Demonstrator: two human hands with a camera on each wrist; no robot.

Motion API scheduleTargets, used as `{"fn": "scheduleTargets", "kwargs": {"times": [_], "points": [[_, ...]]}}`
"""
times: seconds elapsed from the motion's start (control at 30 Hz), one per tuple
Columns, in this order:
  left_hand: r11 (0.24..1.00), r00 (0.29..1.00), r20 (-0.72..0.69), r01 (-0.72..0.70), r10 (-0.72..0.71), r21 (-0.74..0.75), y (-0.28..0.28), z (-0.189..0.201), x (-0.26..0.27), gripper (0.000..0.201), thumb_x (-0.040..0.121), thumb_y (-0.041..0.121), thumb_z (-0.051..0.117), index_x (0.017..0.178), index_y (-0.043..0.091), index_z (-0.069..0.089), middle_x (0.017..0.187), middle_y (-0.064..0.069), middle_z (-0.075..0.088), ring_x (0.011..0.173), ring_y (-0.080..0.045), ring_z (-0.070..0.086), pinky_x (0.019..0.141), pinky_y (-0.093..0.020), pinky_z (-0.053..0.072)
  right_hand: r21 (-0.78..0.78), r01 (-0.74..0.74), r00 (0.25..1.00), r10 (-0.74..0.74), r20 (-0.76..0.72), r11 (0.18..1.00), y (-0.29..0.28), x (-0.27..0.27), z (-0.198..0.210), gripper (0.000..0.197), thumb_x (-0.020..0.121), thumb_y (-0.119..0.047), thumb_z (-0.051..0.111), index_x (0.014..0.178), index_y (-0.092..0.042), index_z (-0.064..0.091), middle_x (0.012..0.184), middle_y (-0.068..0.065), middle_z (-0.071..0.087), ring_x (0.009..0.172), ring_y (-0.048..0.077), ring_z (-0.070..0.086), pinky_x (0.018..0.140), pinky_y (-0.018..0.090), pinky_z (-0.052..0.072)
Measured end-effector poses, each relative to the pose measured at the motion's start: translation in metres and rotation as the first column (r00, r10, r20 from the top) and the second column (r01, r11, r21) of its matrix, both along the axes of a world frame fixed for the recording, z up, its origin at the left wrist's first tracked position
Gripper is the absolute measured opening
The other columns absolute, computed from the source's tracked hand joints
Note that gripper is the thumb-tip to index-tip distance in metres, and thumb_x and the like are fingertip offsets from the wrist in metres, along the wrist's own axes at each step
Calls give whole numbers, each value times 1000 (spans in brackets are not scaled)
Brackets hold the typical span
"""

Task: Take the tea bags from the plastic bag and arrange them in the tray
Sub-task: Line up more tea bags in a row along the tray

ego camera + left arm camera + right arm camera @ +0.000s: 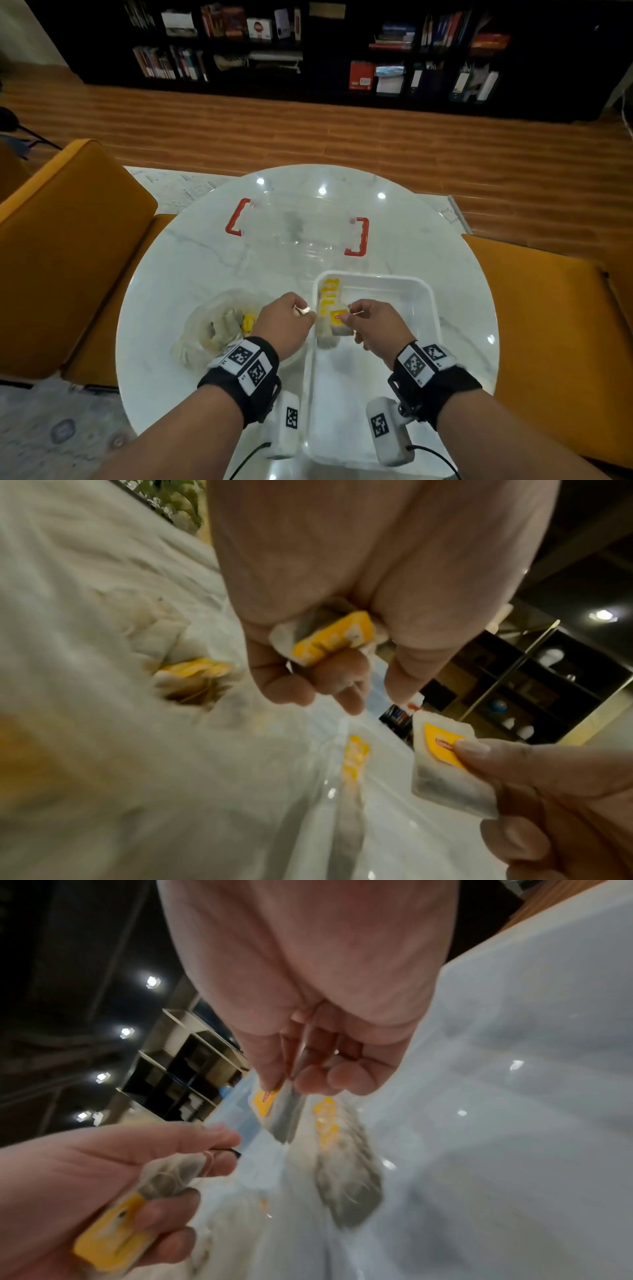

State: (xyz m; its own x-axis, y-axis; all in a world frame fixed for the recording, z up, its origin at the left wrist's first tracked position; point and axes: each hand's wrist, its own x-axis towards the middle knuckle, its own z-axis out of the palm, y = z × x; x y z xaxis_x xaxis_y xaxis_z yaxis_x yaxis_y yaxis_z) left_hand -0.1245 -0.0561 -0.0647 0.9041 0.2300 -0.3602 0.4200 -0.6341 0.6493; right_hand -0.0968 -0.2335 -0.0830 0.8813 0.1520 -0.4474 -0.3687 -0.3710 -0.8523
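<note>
Wrist straps with printed markers sit nearest, and just beyond them both hands are busy at the near-left corner of the tray (pixel 424 294). The right hand (pixel 371 323) pinches one tea bag (pixel 337 323) by its yellow tag between thumb and forefinger, the pouch hanging over the tray's left side. The left hand (pixel 286 320) has its fingers curled round a second tea bag (pixel 330 639), hovering between tray and plastic bag (pixel 209 329). A row of tea bags (pixel 329 291) already lies along the tray's left wall, running toward the far corner. To do this step well, I would lower the hanging bag until the pouch touches the tray floor just near of that row, then let go of the tag so it lies flat with the yellow face up and lines up with its neighbours; dropping it from height would likely let it twist or land askew. The left hand's bag should wait its turn. More tea bags remain in the crumpled plastic bag, left of the tray on the white bench (pixel 178 260). Farther off sits a clear lid with red handles (pixel 236 219).
</note>
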Motion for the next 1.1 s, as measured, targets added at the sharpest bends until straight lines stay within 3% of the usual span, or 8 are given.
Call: {"fn": "scheduleTargets", "kwargs": {"times": [0.23,0.37,0.53,0.67,0.8,0.93,1.03,1.1], "points": [[986,987,-150,80,-58,144,-1,-31,-10,35,91,40,57,121,22,55,114,-3,65,105,-24,60,95,-36,49,-160,-91,991,74,-109,983,9,-8,-39,9,87,-22,68,92,-17,61,66,-2,64,51,12,56,49,22,42],[986,988,-128,104,-87,128,-1,-35,-10,36,90,41,58,121,22,54,105,-1,66,99,-20,61,91,-36,51,-228,-97,993,78,-89,969,17,-10,-50,12,84,-26,70,85,-19,61,69,2,68,55,12,59,54,24,46],[985,987,-111,132,-119,114,-1,-34,-8,36,92,39,58,123,20,53,101,1,64,93,-17,61,83,-29,49,-340,-84,996,71,-50,937,28,-9,-62,16,84,-29,67,74,-26,55,78,4,69,74,22,63,68,30,50],[984,985,-101,149,-138,103,1,-33,-7,37,92,38,57,124,19,52,100,2,63,88,-14,57,76,-25,43,-394,-55,998,55,-10,918,32,-10,-62,17,86,-22,64,72,-22,53,75,2,67,74,21,64,58,24,44],[983,985,-100,154,-144,102,2,-34,-8,36,93,38,58,123,19,52,96,3,62,85,-14,57,76,-25,43,-399,-8,1000,8,-2,917,36,-9,-62,17,87,-21,64,74,-23,52,72,0,65,61,15,62,46,14,37],[985,987,-83,148,-141,91,2,-32,-8,32,93,41,57,116,19,54,81,10,55,80,-11,55,73,-24,42,-405,-7,1000,5,-7,914,37,-9,-60,12,87,-20,62,79,-19,53,75,1,64,56,11,57,41,11,36],[997,997,-33,68,-67,27,5,-25,-8,33,91,52,56,97,20,58,79,8,58,74,-11,57,67,-26,44,-399,6,1000,-12,-13,917,35,-7,-59,15,83,-26,65,81,-19,52,80,1,64,68,16,59,56,23,42],[998,1000,-8,-5,4,-67,9,-19,-5,42,90,60,51,87,19,58,80,4,62,70,-14,57,65,-29,47,-371,8,1000,-5,8,929,32,-6,-52,19,84,-29,66,86,-18,51,81,-1,60,70,12,55,59,23,41]]}}
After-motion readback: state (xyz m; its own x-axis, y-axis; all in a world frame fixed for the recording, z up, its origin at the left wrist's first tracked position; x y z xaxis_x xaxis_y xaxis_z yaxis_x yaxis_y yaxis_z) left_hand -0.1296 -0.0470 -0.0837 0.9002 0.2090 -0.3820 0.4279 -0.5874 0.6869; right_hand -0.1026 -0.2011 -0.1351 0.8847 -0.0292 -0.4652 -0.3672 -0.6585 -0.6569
